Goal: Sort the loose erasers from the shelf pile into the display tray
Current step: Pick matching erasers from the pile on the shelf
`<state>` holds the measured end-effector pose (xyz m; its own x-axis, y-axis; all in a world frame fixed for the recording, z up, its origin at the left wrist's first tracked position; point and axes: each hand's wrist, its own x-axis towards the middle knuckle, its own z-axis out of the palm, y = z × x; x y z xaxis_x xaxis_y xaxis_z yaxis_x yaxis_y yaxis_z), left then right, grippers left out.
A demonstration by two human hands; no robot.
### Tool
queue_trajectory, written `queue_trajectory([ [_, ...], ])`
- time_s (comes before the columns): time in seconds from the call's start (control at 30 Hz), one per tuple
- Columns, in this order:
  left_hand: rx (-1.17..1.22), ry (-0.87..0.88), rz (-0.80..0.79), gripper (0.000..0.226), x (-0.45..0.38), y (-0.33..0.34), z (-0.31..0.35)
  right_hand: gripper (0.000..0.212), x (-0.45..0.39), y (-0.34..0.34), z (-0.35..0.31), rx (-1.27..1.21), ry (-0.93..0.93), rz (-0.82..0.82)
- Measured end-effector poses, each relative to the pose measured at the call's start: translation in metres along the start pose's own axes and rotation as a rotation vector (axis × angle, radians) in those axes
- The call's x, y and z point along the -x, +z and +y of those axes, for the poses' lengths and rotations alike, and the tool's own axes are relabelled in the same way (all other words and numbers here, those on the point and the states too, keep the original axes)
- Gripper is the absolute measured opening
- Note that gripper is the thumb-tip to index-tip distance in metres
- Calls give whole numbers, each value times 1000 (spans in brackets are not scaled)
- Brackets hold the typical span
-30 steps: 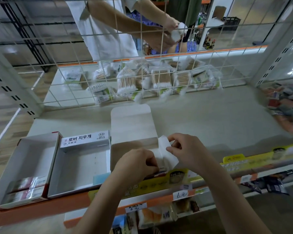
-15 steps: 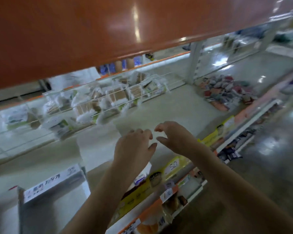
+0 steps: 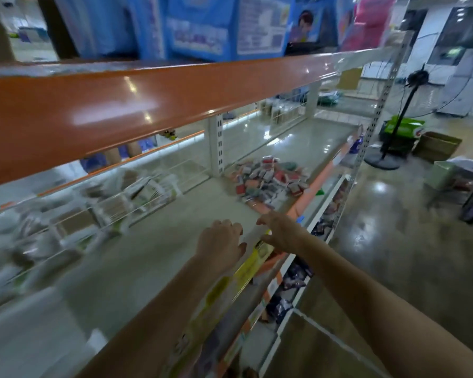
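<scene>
Head view. Left hand [image 3: 221, 242]: arm stretched forward over the shelf [image 3: 148, 257], palm down, fingers loosely spread and relaxed, nothing in its grasp. Right hand [image 3: 280, 231]: arm likewise extended, just beside the left at its 3 o'clock, fingers reaching forward and lightly bent, empty; it hangs over the shelf's front edge by the yellow price strip [image 3: 246, 268].

Eraser pile [image 3: 268, 180]: a loose heap of small red, white and green packs on the same shelf, at about 1 o'clock from both hands, near but apart from the right fingertips. Display tray: out of the frame. Packets behind a wire divider [image 3: 107, 203] lie at 10 o'clock of the left hand, blurred. An orange shelf beam [image 3: 120, 105] crosses above.

Change from half a second earlier: the view has swung rightward, the pile now sits closer to centre, both hands have advanced toward it, and the labelled box formerly at lower left has left the frame.
</scene>
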<state>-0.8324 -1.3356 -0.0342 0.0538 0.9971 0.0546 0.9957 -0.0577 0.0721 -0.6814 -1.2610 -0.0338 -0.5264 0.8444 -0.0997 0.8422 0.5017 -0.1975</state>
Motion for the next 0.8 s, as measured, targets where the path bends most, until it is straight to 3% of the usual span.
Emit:
queue_trajectory([
  [0.33,-21,-162,37,40,-152,24,33,38,-83,-21,117,-64,48,88],
  [0.5,-38,-246,45,46,-188,30,24,40,-119,-18,130,-146,12,243],
  [0.8,-80,-183,36,59,-214,44,14,35,-143,1,131,-272,46,239],
])
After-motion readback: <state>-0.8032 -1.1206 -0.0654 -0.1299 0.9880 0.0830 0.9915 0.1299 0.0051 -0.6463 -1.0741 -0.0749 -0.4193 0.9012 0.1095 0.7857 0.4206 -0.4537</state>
